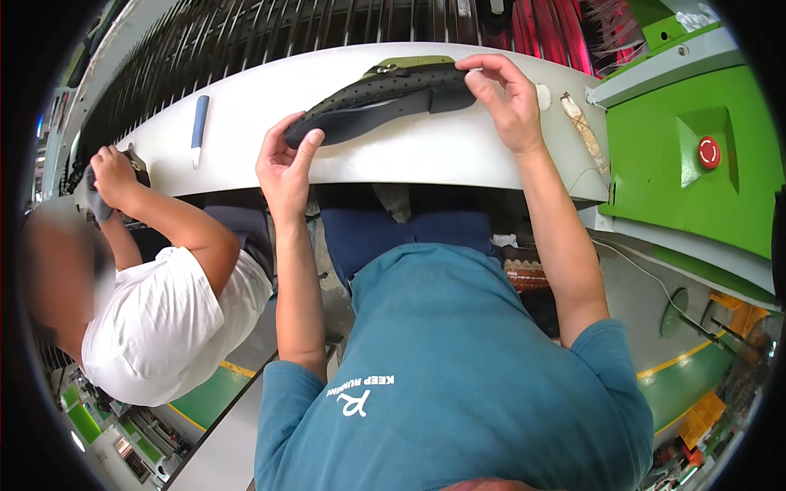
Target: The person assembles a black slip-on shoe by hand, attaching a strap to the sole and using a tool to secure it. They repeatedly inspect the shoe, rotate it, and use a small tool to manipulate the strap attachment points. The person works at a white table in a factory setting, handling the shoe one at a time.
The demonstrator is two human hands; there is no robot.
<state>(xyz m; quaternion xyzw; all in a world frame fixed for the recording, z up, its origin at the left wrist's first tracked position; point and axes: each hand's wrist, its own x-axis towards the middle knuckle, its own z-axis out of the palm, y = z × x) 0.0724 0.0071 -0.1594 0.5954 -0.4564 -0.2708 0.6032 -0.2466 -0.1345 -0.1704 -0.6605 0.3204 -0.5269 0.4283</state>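
A shoe (377, 102) with a black sole, a dotted black side and an olive-green part on top is held between my two hands, above the white work surface (229, 147). It is tilted, its right end higher in the picture. Around its rounded left end, my left hand (284, 168) is closed, thumb in front. My right hand (514, 110) pinches the right end, by the heel, between thumb and fingers. The shoe's inside is hidden from this view.
A blue-handled knife-like tool (200, 123) lies to the left. A wrapped, pale stick-shaped tool (583, 131) rests at the right, near a green machine (655, 131) with a red button (709, 152). Dark rollers (327, 33) run behind. At the left, a co-worker (164, 319) handles a dark item.
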